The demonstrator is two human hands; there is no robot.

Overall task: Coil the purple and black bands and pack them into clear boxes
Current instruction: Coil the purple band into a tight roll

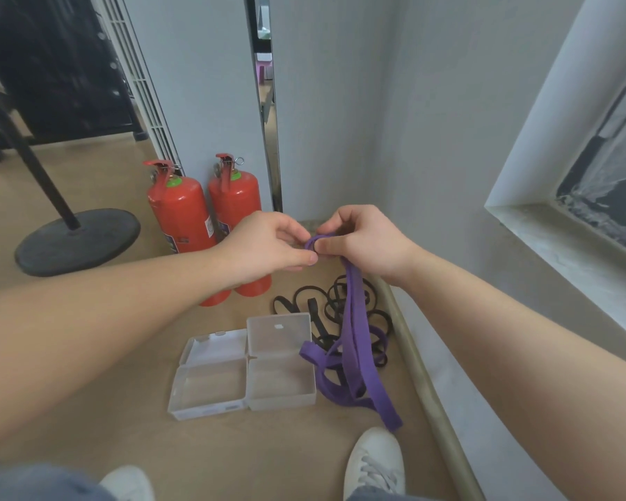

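Both my hands, left [268, 244] and right [362, 240], pinch the purple band [355, 330], starting its coil. Next I'd wind steadily. The clear boxes [246, 370] wait open.

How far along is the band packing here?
Done: nothing yet; the two clear plastic boxes lie open and empty. In hand: left hand and right hand pinch a first coil of the flat purple band. Left: finishing it, then the tangled black band.

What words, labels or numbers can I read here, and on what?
No text reads clearly.
Label on the left red metal fire extinguisher: blurred, unreadable.
Label on the right red metal fire extinguisher: blurred, unreadable.
Strip on the front of the left clear plastic box: too small to read.
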